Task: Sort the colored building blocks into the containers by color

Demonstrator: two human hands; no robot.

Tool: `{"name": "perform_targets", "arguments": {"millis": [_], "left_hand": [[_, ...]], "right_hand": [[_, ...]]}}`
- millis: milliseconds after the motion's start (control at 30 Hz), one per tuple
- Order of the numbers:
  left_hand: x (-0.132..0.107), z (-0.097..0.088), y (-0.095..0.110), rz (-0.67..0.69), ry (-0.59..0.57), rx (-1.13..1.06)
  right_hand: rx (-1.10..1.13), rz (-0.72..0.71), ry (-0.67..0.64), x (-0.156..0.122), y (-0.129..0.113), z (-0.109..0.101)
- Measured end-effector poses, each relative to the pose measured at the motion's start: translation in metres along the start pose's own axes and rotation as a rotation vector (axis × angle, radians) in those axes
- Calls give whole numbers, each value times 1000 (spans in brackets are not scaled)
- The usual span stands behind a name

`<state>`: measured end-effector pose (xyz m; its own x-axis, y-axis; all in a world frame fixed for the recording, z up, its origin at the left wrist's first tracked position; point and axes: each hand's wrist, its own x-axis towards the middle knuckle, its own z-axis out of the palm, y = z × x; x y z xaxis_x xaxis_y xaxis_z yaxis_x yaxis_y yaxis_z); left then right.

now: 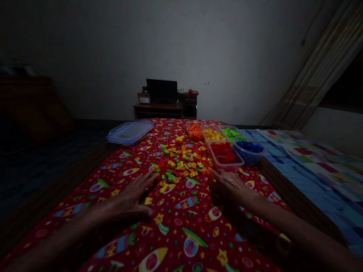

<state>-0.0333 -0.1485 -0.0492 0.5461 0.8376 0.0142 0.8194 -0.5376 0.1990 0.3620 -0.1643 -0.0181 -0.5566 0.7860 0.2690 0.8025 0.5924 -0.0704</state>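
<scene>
My left hand [134, 197] is spread over the red patterned tablecloth [181, 226], its fingers apart and holding nothing. A yellow toy brick [148, 201] lies between its thumb and fingers. Just beyond the fingertips is a loose pile of toy building bricks [185, 165] in yellow, orange, red and green. My right hand [228, 184] is at the pile's right edge, in front of the compartment of red bricks [224, 153]. Its fingers are drawn together at an orange-red spot; what they hold, if anything, is too dark to make out.
Clear tubs of orange bricks [195, 132], yellow bricks [214, 135], green bricks [231, 133] and blue bricks [249, 147] stand at the back right. Blue-edged lids [131, 132] lie at the back left. A bed [309, 162] adjoins the table's right side.
</scene>
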Motion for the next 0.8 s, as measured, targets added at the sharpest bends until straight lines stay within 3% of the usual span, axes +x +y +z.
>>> {"name": "perform_targets", "arguments": {"millis": [67,167,333,467,633,800], "left_hand": [[-11,13,4,-44,63,38],[-3,21,13,-78,107,47],[50,17,22,-65,164,-7],[86,13,27,15,225,-58],[109,-6,22,33,190,-155],[114,-36,3,-116,308,-223]], "right_hand": [[44,-69,25,-4,0,11],[151,-168,53,8,-1,20],[245,-139,51,56,-14,33],[286,-52,17,89,-20,32],[395,59,-141,113,-13,16],[220,170,-51,121,-14,8]]}}
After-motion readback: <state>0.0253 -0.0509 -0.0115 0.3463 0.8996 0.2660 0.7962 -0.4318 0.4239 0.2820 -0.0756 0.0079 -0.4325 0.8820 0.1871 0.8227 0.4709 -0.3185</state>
